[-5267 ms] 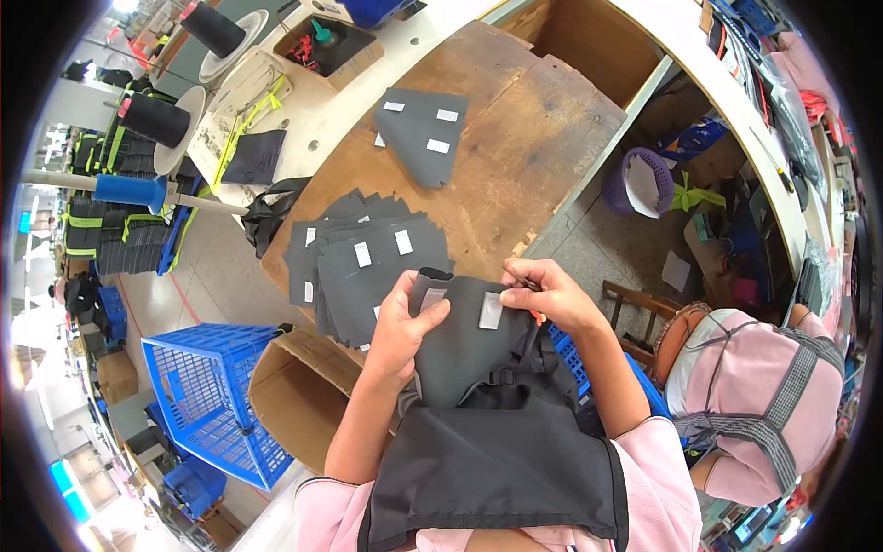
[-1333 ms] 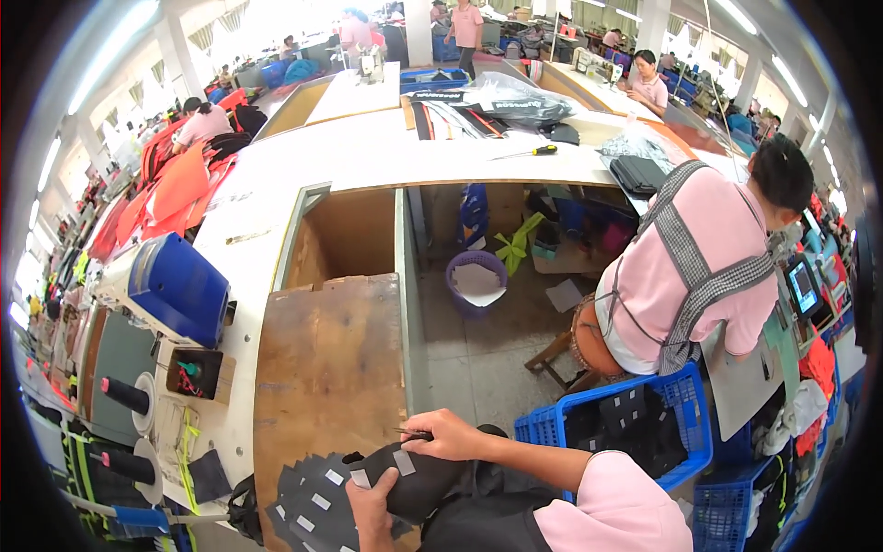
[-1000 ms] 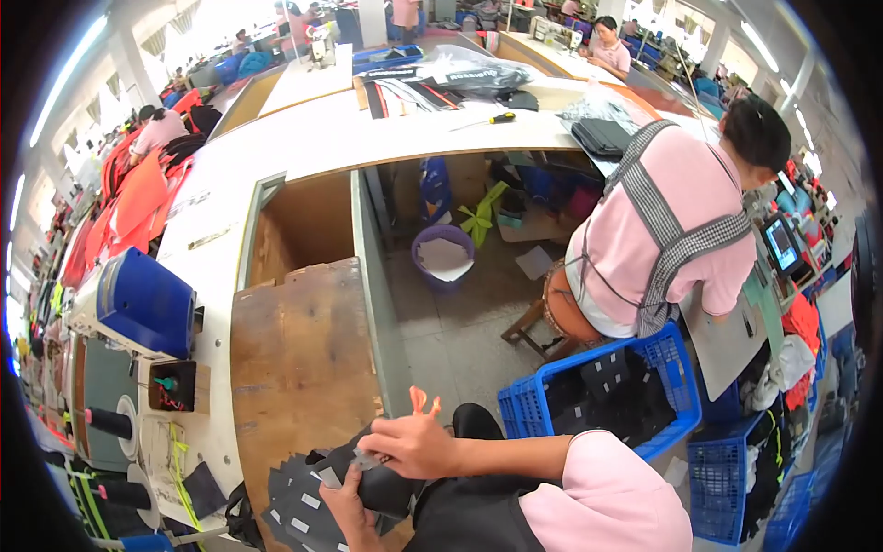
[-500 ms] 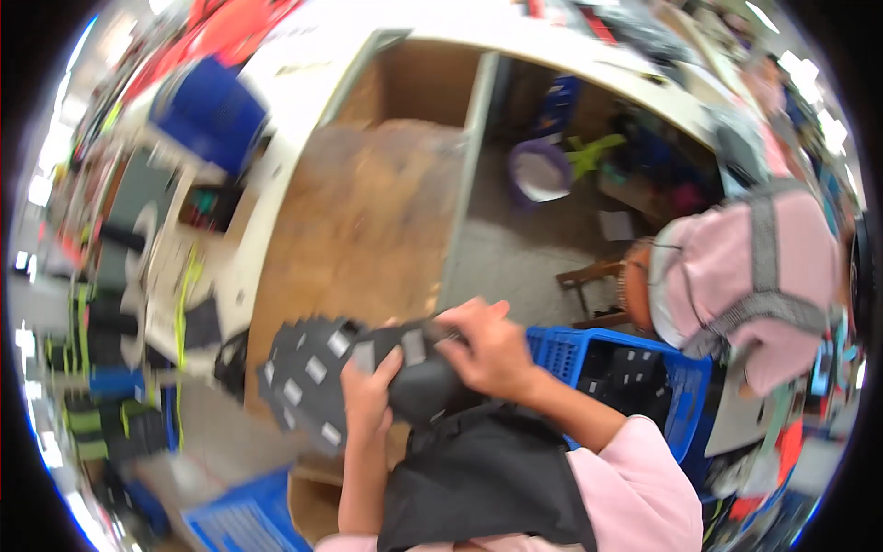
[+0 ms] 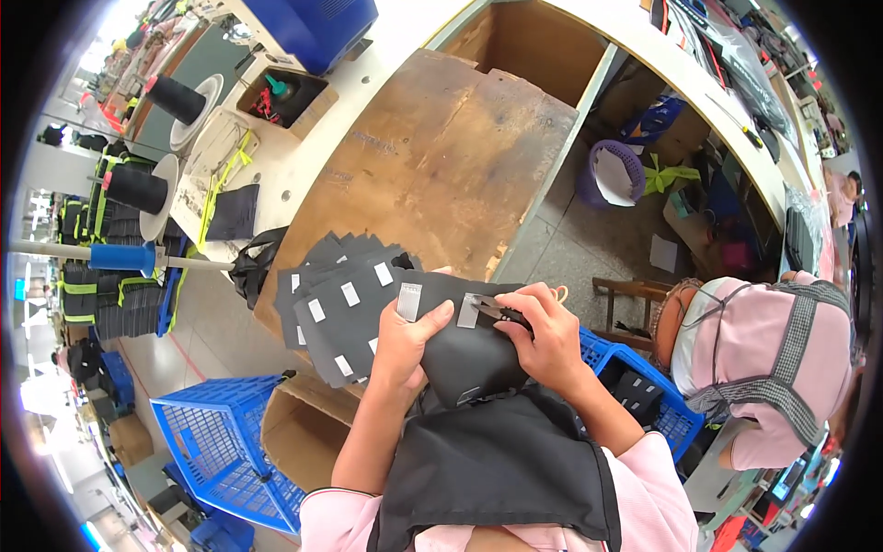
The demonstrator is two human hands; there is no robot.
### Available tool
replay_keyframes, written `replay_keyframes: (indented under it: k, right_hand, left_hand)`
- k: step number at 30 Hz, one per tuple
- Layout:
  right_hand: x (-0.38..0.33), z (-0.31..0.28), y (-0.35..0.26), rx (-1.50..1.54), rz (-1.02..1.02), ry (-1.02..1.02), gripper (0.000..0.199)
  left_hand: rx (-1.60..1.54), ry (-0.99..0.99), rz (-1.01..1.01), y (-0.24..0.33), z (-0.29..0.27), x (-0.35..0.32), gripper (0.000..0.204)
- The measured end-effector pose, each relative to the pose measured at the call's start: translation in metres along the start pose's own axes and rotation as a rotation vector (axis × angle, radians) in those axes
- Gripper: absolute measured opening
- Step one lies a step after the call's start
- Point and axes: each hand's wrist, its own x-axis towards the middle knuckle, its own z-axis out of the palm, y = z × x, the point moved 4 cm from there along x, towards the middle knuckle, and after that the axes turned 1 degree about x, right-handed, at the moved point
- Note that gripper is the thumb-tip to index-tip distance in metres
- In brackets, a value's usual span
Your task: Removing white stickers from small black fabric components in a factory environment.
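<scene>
A black fabric piece with two pale rectangular patches hangs in front of my apron. My left hand grips its left side, the thumb lying flat just below one patch. In my right hand is a pair of small dark thread snips, whose tips rest at the edge of the other patch. Whether the blades are apart is too small to tell. Left of the piece, a fanned stack of similar black pieces with white patches lies on the wooden board.
A brown wooden board spans the area ahead. Blue crates stand at left and right, with a cardboard box beside the left one. Thread cones sit far left. A person in pink is close at right.
The view has shifted and grown sharper. My right hand has moved down from the piece's upper edge, and the snips now show against the right patch. My left hand keeps its hold.
</scene>
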Motion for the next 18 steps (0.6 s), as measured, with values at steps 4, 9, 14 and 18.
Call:
replay_keyframes:
  k: [4,9,14,18]
  right_hand:
    - [-0.0008,0.0061,0.0010,0.038,-0.024,0.033,0.031]
    - [0.0001,0.0064,-0.0009,-0.054,-0.144,0.064,0.033]
    - [0.0011,0.0053,-0.0033,-0.094,-0.230,0.048,0.030]
    - [-0.0009,0.0081,-0.0001,-0.034,-0.171,0.062,0.028]
  left_hand:
    - [-0.023,0.021,-0.041,0.0010,-0.0027,0.0004,0.046]
    - [0.005,0.027,-0.049,0.0003,-0.0059,0.0035,0.046]
    - [0.027,0.019,-0.077,0.0001,-0.0086,0.0048,0.047]
    - [0.039,0.019,-0.084,-0.0008,-0.0091,0.0050,0.047]
